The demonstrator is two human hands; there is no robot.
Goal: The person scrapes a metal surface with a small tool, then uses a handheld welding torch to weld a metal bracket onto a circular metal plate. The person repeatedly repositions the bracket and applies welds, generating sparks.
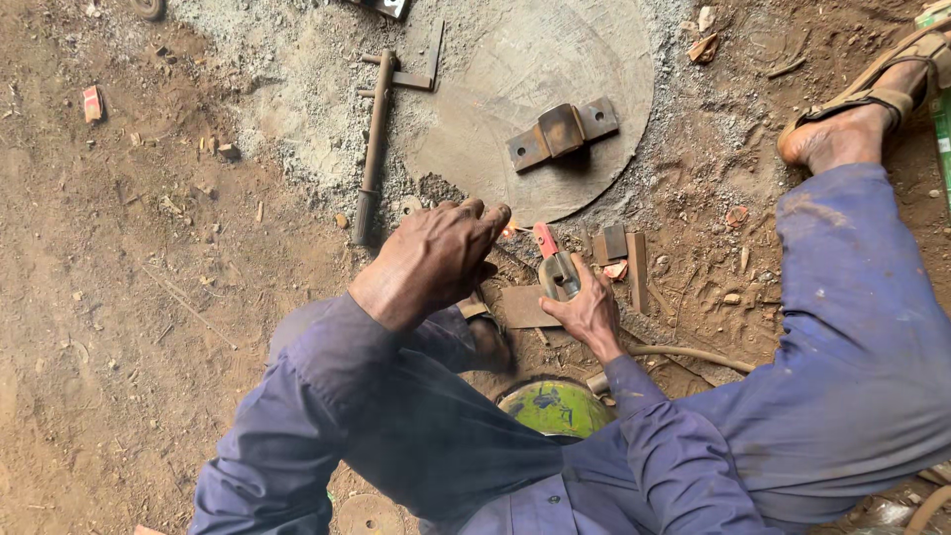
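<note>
Right hand (586, 309) clamped on red-tipped metal tool (555, 266); left hand (441, 256) curled, grip contents unclear; rusty round plate (495, 119) far.

Both arms reach forward and down from the body, sleeved in dusty blue to the wrists. The left hand (436, 260) is raised higher, back of the hand up, wrist bent, its fingers (490, 213) curled together and pinched at the tips. The right hand (584, 307) sits lower and just beside it, the forearm coming in from the right, fingers wrapped closed in a grip. The knees are spread wide, the right leg stretched out with a sandalled foot (852, 124) turned outward.
</note>
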